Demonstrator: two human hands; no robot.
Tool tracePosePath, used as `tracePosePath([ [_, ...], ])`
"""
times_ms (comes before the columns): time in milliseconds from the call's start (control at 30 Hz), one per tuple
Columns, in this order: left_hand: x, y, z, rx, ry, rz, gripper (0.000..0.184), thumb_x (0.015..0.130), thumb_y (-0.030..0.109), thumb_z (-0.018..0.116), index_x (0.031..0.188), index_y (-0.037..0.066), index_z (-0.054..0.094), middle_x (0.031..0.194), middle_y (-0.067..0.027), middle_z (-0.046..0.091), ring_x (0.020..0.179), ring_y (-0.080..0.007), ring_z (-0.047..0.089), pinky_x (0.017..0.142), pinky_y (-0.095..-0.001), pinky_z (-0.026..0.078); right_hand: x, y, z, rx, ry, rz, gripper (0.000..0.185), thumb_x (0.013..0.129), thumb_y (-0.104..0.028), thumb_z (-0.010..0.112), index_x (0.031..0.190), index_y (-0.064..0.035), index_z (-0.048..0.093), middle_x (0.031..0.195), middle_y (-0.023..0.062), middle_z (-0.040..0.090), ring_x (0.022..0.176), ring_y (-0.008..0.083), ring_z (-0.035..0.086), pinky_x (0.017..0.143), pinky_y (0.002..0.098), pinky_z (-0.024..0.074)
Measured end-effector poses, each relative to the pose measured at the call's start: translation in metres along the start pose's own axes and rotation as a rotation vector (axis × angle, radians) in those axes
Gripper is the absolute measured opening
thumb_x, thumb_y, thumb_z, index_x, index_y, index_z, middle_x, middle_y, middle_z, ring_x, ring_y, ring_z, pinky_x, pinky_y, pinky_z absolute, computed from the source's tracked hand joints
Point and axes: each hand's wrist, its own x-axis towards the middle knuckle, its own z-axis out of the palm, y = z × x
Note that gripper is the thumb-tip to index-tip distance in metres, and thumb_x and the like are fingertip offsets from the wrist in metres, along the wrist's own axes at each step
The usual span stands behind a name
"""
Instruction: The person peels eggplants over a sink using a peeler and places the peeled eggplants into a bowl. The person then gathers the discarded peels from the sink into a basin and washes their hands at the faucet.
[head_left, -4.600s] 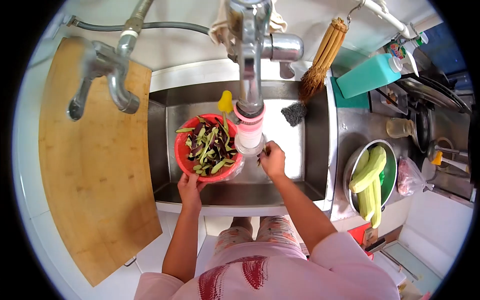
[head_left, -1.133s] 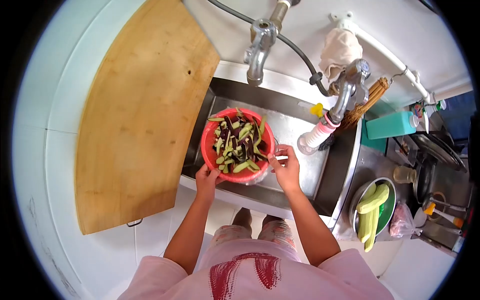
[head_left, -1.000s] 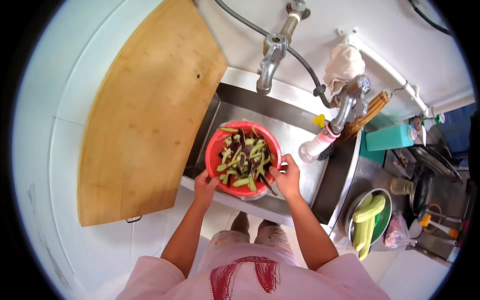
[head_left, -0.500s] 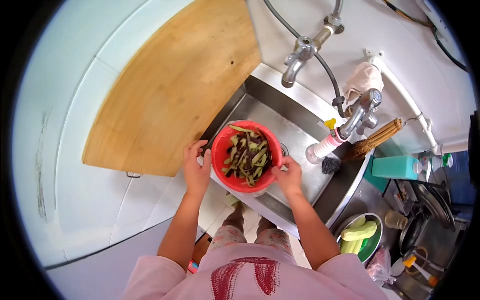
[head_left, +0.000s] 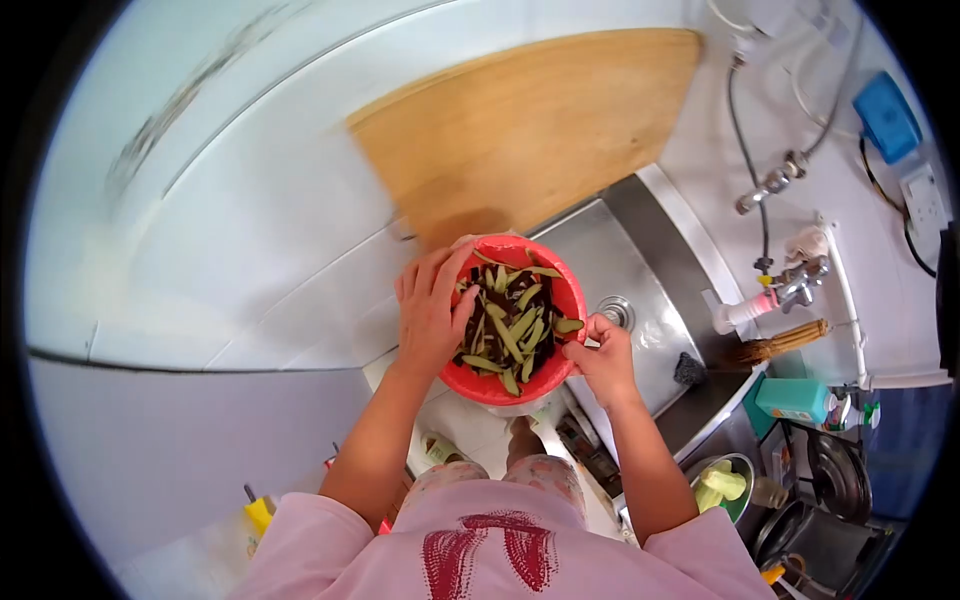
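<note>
A red basin full of cut eggplant strips, dark skin with pale green flesh, is held in front of my body at the sink's near left corner. My left hand wraps over its left rim, with the thumb on the inner side by the strips. On the opposite side, my right hand pinches the right rim between thumb and fingers. A pale edge of what looks like another container shows beneath the red basin.
A steel sink lies to the right, with a dark scrubber in it. A large wooden board stands beyond. Taps, a straw brush, a teal bottle and a bowl with pale green vegetables are at right.
My view has turned, and the red basin has come away from over the sink toward the left. My left hand has gone from beside the basin to over its rim.
</note>
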Motion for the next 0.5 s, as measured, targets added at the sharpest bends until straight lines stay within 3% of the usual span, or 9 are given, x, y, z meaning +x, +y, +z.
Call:
tracePosePath([
  [67, -0.034, -0.042, -0.028, 0.147, -0.013, 0.057, 0.029, 0.074, 0.009, 0.063, 0.103, 0.011, 0.059, 0.107, -0.0065, 0.054, 0.104, -0.0281, 0.046, 0.091, -0.0408, 0.032, -0.012, 0.014, 0.041, -0.021, -0.060, 0.066, 0.009, 0.072, 0.007, 0.058, 0.077, 0.0005, 0.054, 0.081, 0.0040, 0.060, 0.058, 0.0086, 0.056, 0.051, 0.0216, 0.0473],
  [200, -0.126, -0.114, -0.075, 0.247, -0.034, -0.038, 0.020, 0.073, 0.008, 0.064, 0.093, 0.010, 0.060, 0.101, -0.0057, 0.055, 0.100, -0.0273, 0.047, 0.089, -0.0401, 0.033, -0.017, 0.079, 0.119, -0.121, -0.153, 0.128, 0.010, 0.070, 0.006, 0.059, 0.077, 0.0009, 0.055, 0.079, 0.0053, 0.060, 0.061, 0.0110, 0.057, 0.049, 0.0238, 0.0487],
  [300, -0.216, -0.165, -0.084, 0.242, 0.084, -0.315, 0.017, 0.072, 0.007, 0.063, 0.089, 0.010, 0.060, 0.099, -0.0066, 0.055, 0.099, -0.0288, 0.048, 0.088, -0.0413, 0.034, 0.002, 0.182, 0.175, -0.070, -0.234, 0.141, 0.010, 0.070, 0.006, 0.059, 0.078, 0.0000, 0.056, 0.078, 0.0055, 0.059, 0.062, 0.0121, 0.058, 0.049, 0.0238, 0.0493],
  [367, -0.283, -0.202, -0.065, 0.106, 0.068, -0.509, 0.017, 0.073, 0.005, 0.060, 0.089, 0.010, 0.060, 0.099, -0.0086, 0.056, 0.097, -0.0302, 0.050, 0.084, -0.0411, 0.038, 0.020, 0.256, 0.216, -0.136, -0.145, 0.277, 0.012, 0.068, 0.002, 0.063, 0.077, -0.0009, 0.056, 0.076, 0.0050, 0.058, 0.064, 0.0141, 0.058, 0.053, 0.0280, 0.0497],
  [500, -0.359, -0.243, -0.003, -0.035, 0.044, -0.765, 0.018, 0.074, 0.004, 0.058, 0.092, 0.008, 0.060, 0.101, -0.0112, 0.055, 0.098, -0.0320, 0.051, 0.083, -0.0408, 0.042, 0.094, 0.470, 0.249, -0.354, -0.063, 0.232, 0.015, 0.063, -0.005, 0.067, 0.073, -0.0009, 0.056, 0.074, 0.0075, 0.060, 0.064, 0.0184, 0.059, 0.061, 0.0340, 0.0490],
])
